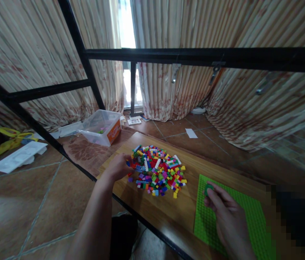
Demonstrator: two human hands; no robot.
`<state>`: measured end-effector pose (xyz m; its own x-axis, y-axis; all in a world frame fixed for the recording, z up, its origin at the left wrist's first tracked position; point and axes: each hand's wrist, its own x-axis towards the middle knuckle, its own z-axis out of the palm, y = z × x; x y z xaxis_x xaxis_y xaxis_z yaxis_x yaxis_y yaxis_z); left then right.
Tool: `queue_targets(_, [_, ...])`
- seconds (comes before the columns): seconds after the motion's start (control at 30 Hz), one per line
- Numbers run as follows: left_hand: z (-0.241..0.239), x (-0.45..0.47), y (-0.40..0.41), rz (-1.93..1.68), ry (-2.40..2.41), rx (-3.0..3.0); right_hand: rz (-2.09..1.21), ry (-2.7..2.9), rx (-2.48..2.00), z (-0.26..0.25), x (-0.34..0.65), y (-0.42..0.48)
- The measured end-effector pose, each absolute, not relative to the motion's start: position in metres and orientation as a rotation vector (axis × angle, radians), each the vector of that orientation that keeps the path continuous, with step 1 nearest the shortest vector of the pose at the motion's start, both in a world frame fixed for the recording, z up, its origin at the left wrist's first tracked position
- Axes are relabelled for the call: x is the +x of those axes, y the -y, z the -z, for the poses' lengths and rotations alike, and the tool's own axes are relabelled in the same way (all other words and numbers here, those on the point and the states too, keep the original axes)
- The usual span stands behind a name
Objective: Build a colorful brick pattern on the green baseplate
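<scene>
My right hand (pixel 226 211) pinches a small dark green toy brick (pixel 208 188) between thumb and fingers, just over a bright green studded baseplate (pixel 203 213). At the left edge of a heap of loose toy bricks (pixel 156 169) in many colours is my left hand (pixel 120 167), its fingers curved and apart. A bit of blue shows between its thumb and forefinger, among the bricks. Heap and baseplate both lie on a wooden tabletop (pixel 179 211), the baseplate to the right.
Beyond the table's left end, a clear plastic box (pixel 98 124) with an orange label and a few pieces inside stands on a brown mat (pixel 84 150). Black metal bars (pixel 152 54) cross ahead, before long curtains (pixel 168 29). White packaging (pixel 19 157) lies on the tiled floor.
</scene>
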<state>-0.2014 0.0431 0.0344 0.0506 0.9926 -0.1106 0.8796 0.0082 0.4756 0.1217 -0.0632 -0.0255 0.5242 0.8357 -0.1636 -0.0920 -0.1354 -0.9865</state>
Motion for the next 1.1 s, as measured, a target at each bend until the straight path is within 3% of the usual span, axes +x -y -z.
queue_targets(0.17, [-0.043,-0.203,-0.038,-0.586,-1.551,1.764,-0.994,0.597,-1.392,0.018,0.114,0.062])
queue_targets(0.33, [-0.045,-0.185,-0.035,-0.727,-1.319,1.529,-1.275,0.473,-1.131,0.006,0.105,0.063])
queue_targets(0.67, [-0.058,-0.101,-0.005,-0.579,-0.566,1.298,-1.544,0.582,-1.095,-0.009,0.08,0.068])
queue_targets(0.9, [-0.042,-0.065,0.0,-0.612,-0.591,1.235,-1.44,0.637,-1.057,-0.005,0.081,0.068])
queue_targets(1.1, [-0.028,-0.038,0.01,-0.744,-0.788,0.988,-1.073,0.564,-1.224,0.002,0.085,0.06])
